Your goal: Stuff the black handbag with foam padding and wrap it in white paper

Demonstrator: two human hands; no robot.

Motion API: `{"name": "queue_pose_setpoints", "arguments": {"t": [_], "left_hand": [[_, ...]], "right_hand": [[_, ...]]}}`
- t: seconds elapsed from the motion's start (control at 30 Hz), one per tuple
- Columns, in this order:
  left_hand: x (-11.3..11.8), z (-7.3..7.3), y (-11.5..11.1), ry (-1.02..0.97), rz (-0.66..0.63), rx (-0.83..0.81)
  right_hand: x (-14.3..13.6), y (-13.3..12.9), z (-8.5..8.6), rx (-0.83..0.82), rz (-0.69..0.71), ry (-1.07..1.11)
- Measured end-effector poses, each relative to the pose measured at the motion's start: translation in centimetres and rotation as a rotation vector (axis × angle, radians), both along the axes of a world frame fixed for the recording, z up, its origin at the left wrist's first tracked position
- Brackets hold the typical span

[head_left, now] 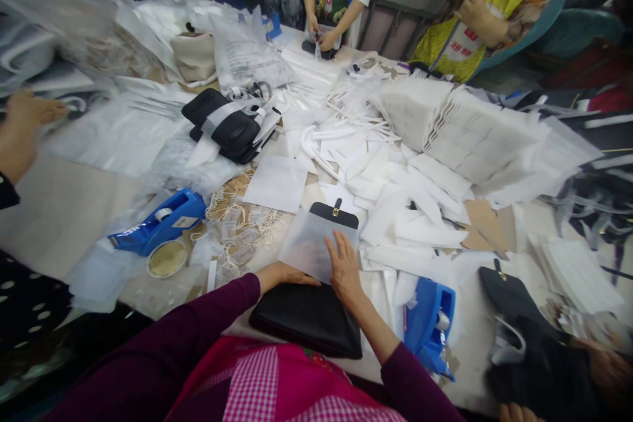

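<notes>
A black leather bag (pixel 306 320) lies at the table's front edge, its flap folded open away from me, with a gold clasp on the black tab (pixel 335 212). A translucent white sheet (pixel 309 244) covers most of the flap. My right hand (pixel 345 267) rests on the sheet's right side with its fingers spread. At the fold between flap and body, my left hand (pixel 287 275) lies flat, its fingers stretched out and partly over the sheet's lower edge. Neither hand is wrapped round anything.
Blue tape dispensers stand to the left (pixel 171 217) and right (pixel 429 326). White paper pieces (pixel 395 204), a paper stack (pixel 459 125) and wrapped black bags (pixel 227 122) lie beyond. Other people's hands are at the left (pixel 24 125), far side (pixel 324 36) and lower right.
</notes>
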State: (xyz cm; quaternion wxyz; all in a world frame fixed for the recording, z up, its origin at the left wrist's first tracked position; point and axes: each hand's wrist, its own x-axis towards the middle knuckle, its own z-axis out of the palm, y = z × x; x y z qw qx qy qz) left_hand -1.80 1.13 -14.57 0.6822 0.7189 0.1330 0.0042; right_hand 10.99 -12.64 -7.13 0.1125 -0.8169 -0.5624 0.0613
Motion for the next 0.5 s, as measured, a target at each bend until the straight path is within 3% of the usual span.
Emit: {"name": "queue_pose_setpoints", "arguments": {"t": [0.07,0.17,0.27,0.4,0.5], "left_hand": [[0.4,-0.2,-0.2,-0.013,-0.111,0.125],[0.4,-0.4,-0.4,-0.064,-0.276,0.429],[0.0,-0.2,-0.2,-0.117,-0.304,0.668],[-0.4,0.4,-0.1,-0.044,-0.310,0.761],[-0.9,0.6,-0.5,-0.129,-0.274,0.749]], "right_hand": [[0.3,1.2,-1.1,-0.030,0.128,0.106],[0.8,1.8,-3.0,-0.074,0.091,0.155],[1.2,1.0,-3.8,-0.077,0.077,0.149],[1.5,-0.6,-3.3,-0.069,0.108,0.159],[1.5,-1.7,-2.3,-0.073,0.131,0.200]]}}
